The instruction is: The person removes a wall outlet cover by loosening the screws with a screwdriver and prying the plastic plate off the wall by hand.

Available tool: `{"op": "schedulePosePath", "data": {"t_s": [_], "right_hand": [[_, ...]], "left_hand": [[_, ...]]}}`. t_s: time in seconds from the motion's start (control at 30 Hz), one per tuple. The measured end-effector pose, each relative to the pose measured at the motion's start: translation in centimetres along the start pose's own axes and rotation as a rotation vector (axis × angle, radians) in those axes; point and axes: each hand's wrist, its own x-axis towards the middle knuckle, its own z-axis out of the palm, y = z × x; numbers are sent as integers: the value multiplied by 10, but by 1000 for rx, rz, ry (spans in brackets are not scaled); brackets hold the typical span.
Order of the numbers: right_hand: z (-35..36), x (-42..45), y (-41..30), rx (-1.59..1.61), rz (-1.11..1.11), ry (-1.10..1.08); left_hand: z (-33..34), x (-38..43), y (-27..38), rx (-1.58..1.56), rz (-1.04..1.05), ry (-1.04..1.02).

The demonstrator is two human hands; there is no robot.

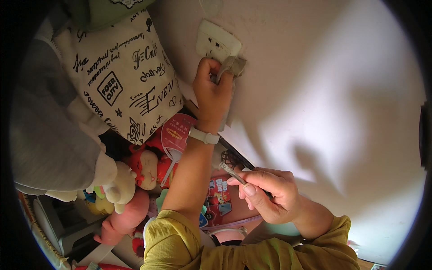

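A dirty white wall socket plate [219, 39] is set in the pale wall, high in the middle of the view. Just below it, my left hand [212, 94], with a light band on the wrist, pinches a crumpled greyish strip [237, 65], perhaps cloth. One end folds up by the plate's lower corner, and the rest hangs behind the hand along the wrist. Lower right, my right hand [275, 194] grips a thin tool [231, 171], apparently a flat-blade screwdriver. Its flattened, pale-smeared tip points up and left, apart from the socket; its handle is mostly hidden in the fingers.
A white cushion [125, 77] printed with black lettering leans left of the socket. Below lie a round red hand fan [175, 131], a red plush doll [145, 165], a pink plush toy [125, 216] and a large grey soft item [50, 141]. A dark bar [236, 153] runs along the wall.
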Motion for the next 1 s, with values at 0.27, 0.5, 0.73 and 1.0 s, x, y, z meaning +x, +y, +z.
{"op": "schedulePosePath", "data": {"t_s": [0.27,0.5,0.73,1.0], "right_hand": [[0,1,-7,-22,16,-35],[0,0,-7,-21,13,-26],[-4,1,-7,-39,-27,-90],[3,-2,-9,-43,3,-50]], "left_hand": [[7,-7,2,-112,107,53],[4,-4,-3,-119,29,55],[6,0,-4,-158,-33,76],[12,-12,7,-245,-43,57]]}}
